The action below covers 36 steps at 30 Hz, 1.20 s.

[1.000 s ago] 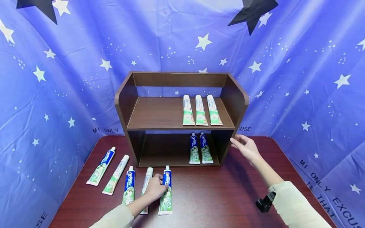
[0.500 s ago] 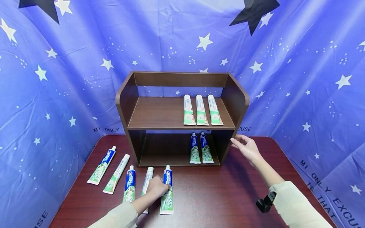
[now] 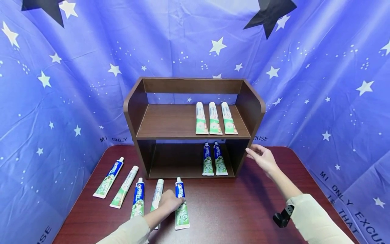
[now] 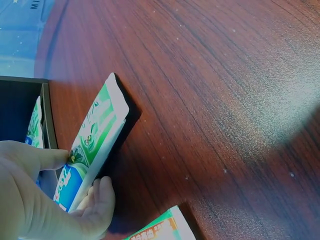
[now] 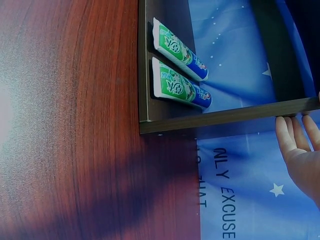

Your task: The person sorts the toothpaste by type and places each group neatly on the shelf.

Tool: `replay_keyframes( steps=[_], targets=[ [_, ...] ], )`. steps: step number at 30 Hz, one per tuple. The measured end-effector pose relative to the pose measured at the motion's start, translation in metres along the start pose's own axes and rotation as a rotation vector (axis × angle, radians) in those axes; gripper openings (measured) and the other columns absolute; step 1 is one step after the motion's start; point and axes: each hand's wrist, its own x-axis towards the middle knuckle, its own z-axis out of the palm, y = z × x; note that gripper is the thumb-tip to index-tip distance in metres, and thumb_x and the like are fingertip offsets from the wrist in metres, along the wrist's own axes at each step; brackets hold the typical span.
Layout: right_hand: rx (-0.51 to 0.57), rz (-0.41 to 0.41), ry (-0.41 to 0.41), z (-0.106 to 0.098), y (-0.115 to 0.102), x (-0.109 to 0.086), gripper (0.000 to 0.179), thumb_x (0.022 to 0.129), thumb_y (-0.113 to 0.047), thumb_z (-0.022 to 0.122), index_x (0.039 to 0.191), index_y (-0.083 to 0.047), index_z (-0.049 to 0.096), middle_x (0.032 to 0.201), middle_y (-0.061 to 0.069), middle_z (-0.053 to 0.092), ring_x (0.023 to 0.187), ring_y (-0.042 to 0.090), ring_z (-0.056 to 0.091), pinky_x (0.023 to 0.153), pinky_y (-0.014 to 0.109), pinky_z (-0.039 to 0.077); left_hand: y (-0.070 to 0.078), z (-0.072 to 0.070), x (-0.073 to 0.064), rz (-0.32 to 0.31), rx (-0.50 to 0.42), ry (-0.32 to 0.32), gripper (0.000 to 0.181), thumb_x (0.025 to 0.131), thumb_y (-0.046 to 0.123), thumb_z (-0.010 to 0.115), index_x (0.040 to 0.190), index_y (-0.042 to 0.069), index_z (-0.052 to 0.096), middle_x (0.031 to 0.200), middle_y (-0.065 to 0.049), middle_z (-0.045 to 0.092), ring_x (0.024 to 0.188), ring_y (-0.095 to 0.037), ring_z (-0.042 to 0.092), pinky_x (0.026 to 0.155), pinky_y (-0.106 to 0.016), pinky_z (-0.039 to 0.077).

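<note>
shelf point(image 3: 170, 121): 1 | hands point(image 3: 262, 159): 2 | blue-green tubes point(image 3: 108, 178): 5 (3 at shelf's 6–8 o'clock) | white-green tubes point(image 3: 124, 187): 5 (2 at 7–8 o'clock)

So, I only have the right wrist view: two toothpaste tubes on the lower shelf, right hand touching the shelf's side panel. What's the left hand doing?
Observer: The left hand is pinching a blue-and-green tube between thumb and fingers.
Operator: Ok. Anything on the upper shelf?
Observer: Three white-and-green tubes, side by side toward the right end.
Operator: And how many loose on the table, besides the pinched one?
Observer: Four, all to its left: two more blue-and-green ones and two slimmer white-and-green ones, alternating.
</note>
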Motion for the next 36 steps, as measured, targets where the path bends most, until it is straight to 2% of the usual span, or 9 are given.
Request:
replay_keyframes(
  steps=[9, 21, 27, 32, 36],
  targets=[
    [-0.01, 0.006, 0.001, 0.0, -0.001, -0.001, 0.049, 0.096, -0.015, 0.057, 0.131, 0.017, 0.042, 0.089, -0.021, 0.057, 0.079, -0.008, 0.063, 0.081, 0.012, 0.055, 0.004, 0.001, -0.001, 0.019, 0.017, 0.013, 0.031, 0.068, 0.027, 0.081, 0.066, 0.005, 0.059, 0.061, -0.005, 0.056, 0.056, -0.017, 0.05, 0.049, -0.026, 0.04],
    [-0.042, 0.012, 0.012, 0.0, -0.001, -0.001, 0.051, 0.096, -0.018, 0.057, 0.132, 0.015, 0.043, 0.093, -0.016, 0.059, 0.078, -0.009, 0.064, 0.084, 0.013, 0.055, 0.01, 0.002, -0.001, -0.005, 0.014, 0.026, 0.031, 0.066, 0.027, 0.081, 0.067, 0.005, 0.06, 0.062, -0.006, 0.058, 0.059, -0.017, 0.052, 0.052, -0.028, 0.045],
    [-0.032, 0.013, 0.009, 0.0, -0.001, -0.001, 0.05, 0.096, -0.017, 0.058, 0.131, 0.016, 0.044, 0.09, -0.019, 0.058, 0.078, -0.008, 0.064, 0.084, 0.014, 0.056, 0.009, 0.004, 0.0, -0.01, 0.013, 0.038, 0.032, 0.064, 0.028, 0.083, 0.065, 0.006, 0.06, 0.061, -0.006, 0.058, 0.058, -0.018, 0.052, 0.051, -0.029, 0.044],
    [-0.023, 0.013, 0.012, 0.0, -0.001, -0.001, 0.048, 0.096, -0.014, 0.057, 0.13, 0.017, 0.043, 0.088, -0.021, 0.057, 0.078, -0.008, 0.064, 0.085, 0.017, 0.056, 0.01, 0.003, 0.002, -0.025, -0.024, 0.038, 0.032, 0.063, 0.027, 0.085, 0.067, 0.004, 0.062, 0.063, -0.006, 0.06, 0.059, -0.017, 0.054, 0.051, -0.029, 0.045],
    [-0.014, 0.015, 0.015, 0.001, -0.001, -0.001, 0.048, 0.096, -0.013, 0.057, 0.13, 0.017, 0.042, 0.088, -0.021, 0.057, 0.078, -0.009, 0.063, 0.082, 0.013, 0.056, 0.009, 0.001, 0.003, -0.045, -0.124, 0.017, 0.028, 0.063, 0.02, 0.085, 0.065, 0.003, 0.062, 0.062, -0.005, 0.061, 0.057, -0.015, 0.056, 0.05, -0.025, 0.049]
  ],
)
